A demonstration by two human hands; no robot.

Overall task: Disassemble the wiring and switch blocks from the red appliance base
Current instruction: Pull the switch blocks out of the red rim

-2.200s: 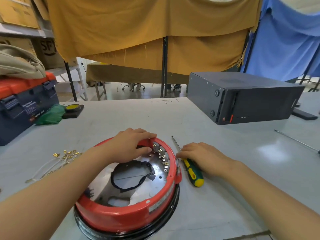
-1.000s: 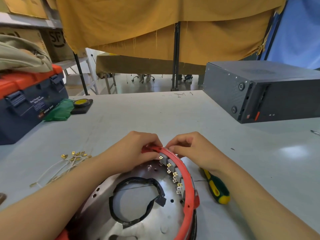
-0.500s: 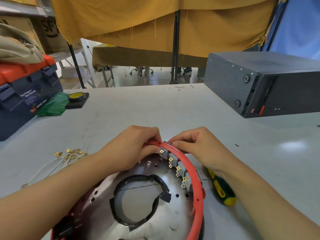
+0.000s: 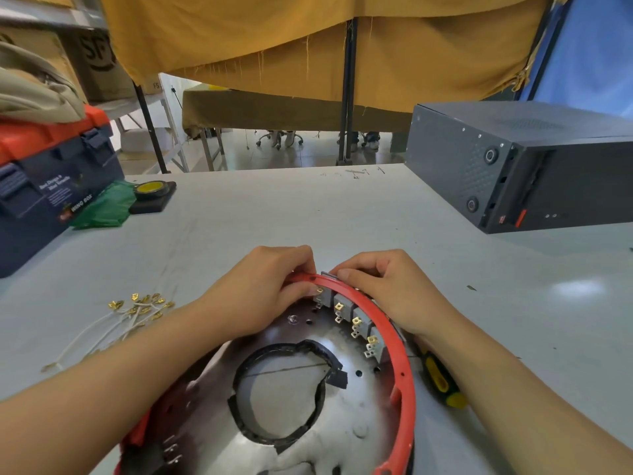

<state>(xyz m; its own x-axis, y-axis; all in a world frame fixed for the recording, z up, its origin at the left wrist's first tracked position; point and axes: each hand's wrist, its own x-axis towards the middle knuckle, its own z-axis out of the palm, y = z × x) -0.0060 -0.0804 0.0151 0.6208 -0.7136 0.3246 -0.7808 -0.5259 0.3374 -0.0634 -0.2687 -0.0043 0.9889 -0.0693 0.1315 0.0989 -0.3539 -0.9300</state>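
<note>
The left hand curls over the far rim of the red appliance base, thumb and fingers pinching it beside the first of the grey switch blocks. The right hand meets it from the other side, fingers curled and pressing the top of that same block at the rim. The remaining blocks run along the inside of the rim, below the right hand. Under the right wrist lies a yellow-and-green screwdriver. Left of the left forearm, loose white wires with brass terminals rest on the grey table. Farther right stands a dark computer case.
</note>
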